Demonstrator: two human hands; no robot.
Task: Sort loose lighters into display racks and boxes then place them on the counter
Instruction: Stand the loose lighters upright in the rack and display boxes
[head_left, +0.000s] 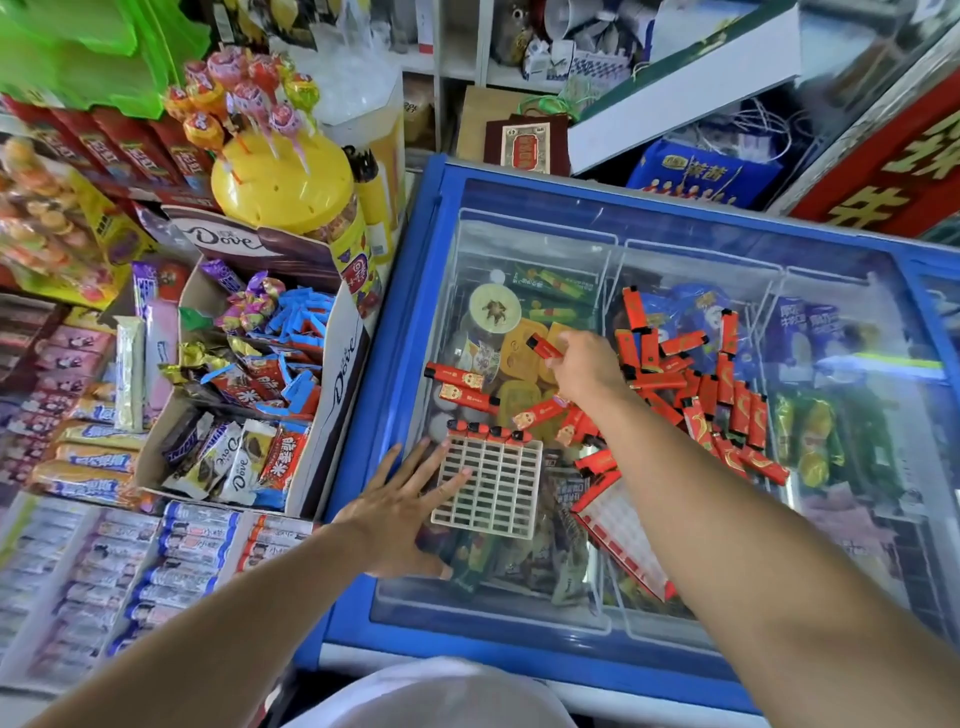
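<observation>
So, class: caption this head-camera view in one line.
Right hand lifts a red lighter while left hand steadies the white rack.

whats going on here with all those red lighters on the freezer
A person is sorting red lighters on the glass lid of a blue chest freezer. The right hand holds one lighter above the lid. The left hand lies flat with its fingers on the edge of a white grid rack, which has four lighters in its top row. A loose pile lies further right, beside a red box.
</observation>
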